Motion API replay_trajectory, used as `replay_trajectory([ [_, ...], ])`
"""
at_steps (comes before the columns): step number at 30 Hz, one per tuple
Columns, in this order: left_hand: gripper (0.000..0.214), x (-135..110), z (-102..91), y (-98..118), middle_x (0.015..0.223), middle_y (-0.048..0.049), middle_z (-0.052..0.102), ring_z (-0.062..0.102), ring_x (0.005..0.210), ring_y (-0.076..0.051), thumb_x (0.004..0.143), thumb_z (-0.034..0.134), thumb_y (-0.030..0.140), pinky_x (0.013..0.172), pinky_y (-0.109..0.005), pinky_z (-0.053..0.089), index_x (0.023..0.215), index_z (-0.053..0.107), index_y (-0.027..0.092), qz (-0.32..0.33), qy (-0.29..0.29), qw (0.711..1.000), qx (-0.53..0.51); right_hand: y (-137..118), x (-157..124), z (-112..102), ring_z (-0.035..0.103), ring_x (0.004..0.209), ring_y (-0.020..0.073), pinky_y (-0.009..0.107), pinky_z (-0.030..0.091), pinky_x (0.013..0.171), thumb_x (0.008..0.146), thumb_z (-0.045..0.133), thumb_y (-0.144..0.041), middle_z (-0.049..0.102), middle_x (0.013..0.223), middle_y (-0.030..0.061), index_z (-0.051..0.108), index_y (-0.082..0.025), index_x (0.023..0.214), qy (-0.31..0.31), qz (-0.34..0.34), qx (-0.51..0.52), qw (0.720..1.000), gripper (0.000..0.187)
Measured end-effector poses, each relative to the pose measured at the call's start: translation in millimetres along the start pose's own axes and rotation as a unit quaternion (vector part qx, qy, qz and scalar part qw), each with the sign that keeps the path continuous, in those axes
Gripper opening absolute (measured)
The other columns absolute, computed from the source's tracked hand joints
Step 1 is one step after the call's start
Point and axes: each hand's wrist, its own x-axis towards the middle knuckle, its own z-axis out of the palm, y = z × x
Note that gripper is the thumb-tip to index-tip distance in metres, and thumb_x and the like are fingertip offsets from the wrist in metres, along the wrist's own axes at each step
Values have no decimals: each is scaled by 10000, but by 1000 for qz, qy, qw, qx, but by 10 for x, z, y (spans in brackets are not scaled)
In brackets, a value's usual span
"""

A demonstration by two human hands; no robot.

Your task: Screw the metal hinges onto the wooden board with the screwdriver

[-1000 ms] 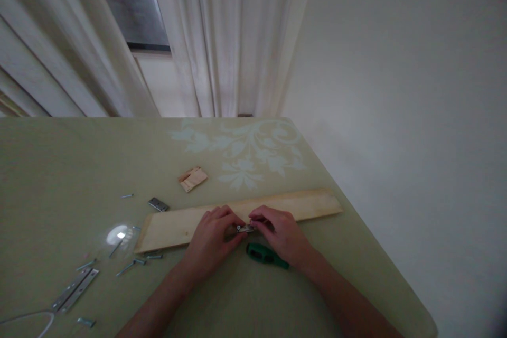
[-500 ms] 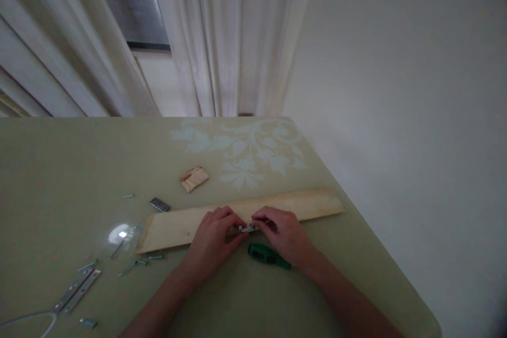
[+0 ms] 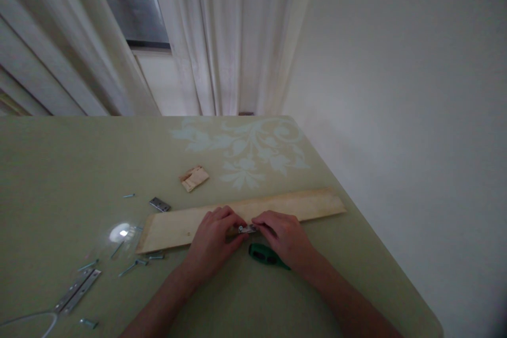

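Note:
My left hand (image 3: 214, 237) is closed at the near edge of a long pale wooden board (image 3: 170, 228), its thumb and fingers pinching a small metal hinge (image 3: 247, 229). A round screw head shows at the hinge's left end. From the other side, my right hand (image 3: 288, 235) bends over the hinge's right end with fingertips pressed together; whatever they pinch is too small to make out. Just below the right hand lies a green tool handle (image 3: 263, 254), partly covered by that hand, so its far end is hidden.
Left of the board lie several loose screws (image 3: 127, 268), an unfolded hinge (image 3: 77, 290) and a white wire (image 3: 31, 317). Behind the board are a dark hinge (image 3: 159, 204) and a wood scrap (image 3: 194, 178). The table's right edge (image 3: 380, 245) slopes towards the wall.
My right hand's fingers have shifted and lowered slightly over the hinge's right end. The left hand stays in place, and the loose things lie as before.

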Motion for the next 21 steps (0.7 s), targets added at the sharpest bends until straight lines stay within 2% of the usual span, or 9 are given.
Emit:
replay_trajectory([
  [7,120,-4,2,31,1035,-36,737,666,1001,-277,904,812,291,872,-393,441,1020,785,276,13,11,1000,-12,-36,-13,-24,763,943,173,287,572,892,999,647,-111,821,1037,36,777,-238,1080,-13,-39,-6,999,199],
  [11,196,20,30,128,1063,-24,751,649,1041,-279,892,823,248,912,-408,419,1079,782,285,29,37,999,-22,-69,-18,-1,736,945,182,288,575,866,950,655,-85,787,1064,63,788,-217,1116,19,-56,8,998,250],
  [15,116,57,78,168,996,-10,769,651,989,-264,922,775,195,893,-408,392,1004,787,276,30,49,998,-12,-63,-24,4,704,899,182,291,565,815,907,635,-83,744,1028,69,805,-212,1101,45,-65,10,997,289],
  [19,99,77,105,156,908,-3,756,646,924,-247,901,776,143,870,-395,391,916,773,241,34,57,998,-18,-116,-21,-142,674,903,185,303,542,815,888,617,-108,703,1049,62,773,-240,1140,29,-59,3,998,324],
  [21,92,78,112,152,895,-3,756,647,916,-247,893,784,143,864,-393,393,896,768,233,38,64,997,-19,-175,-30,-248,662,879,186,306,530,803,901,660,-171,697,1044,55,720,-227,1143,12,-25,4,1000,255],
])
